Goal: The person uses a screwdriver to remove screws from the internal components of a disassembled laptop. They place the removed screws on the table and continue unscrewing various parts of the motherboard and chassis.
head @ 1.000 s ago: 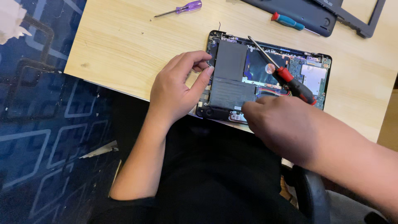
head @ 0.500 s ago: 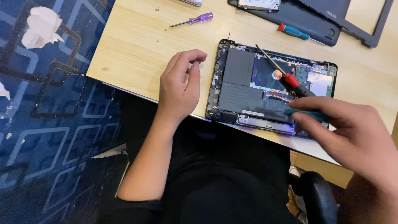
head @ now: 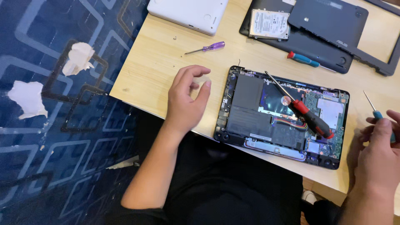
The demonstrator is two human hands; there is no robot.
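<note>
Left hand (head: 186, 102) resting on the bench (head: 146, 71) just beside the opened laptop base (head: 283, 118), grip loosely curled, holding nothing visible. Red-and-black screwdriver (head: 306, 116) lying across the laptop's exposed boards. Right hand (head: 377, 154) at the far right, grip closed around a small blue-handled screwdriver (head: 377, 112), tip pointing up.

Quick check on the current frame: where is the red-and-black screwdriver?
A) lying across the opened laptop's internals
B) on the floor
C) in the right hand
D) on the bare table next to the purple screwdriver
A: the red-and-black screwdriver lies diagonally across the opened laptop, with no hand on it; the right hand holds a small blue-handled screwdriver instead, and the left hand rests on the table beside the laptop.
</note>
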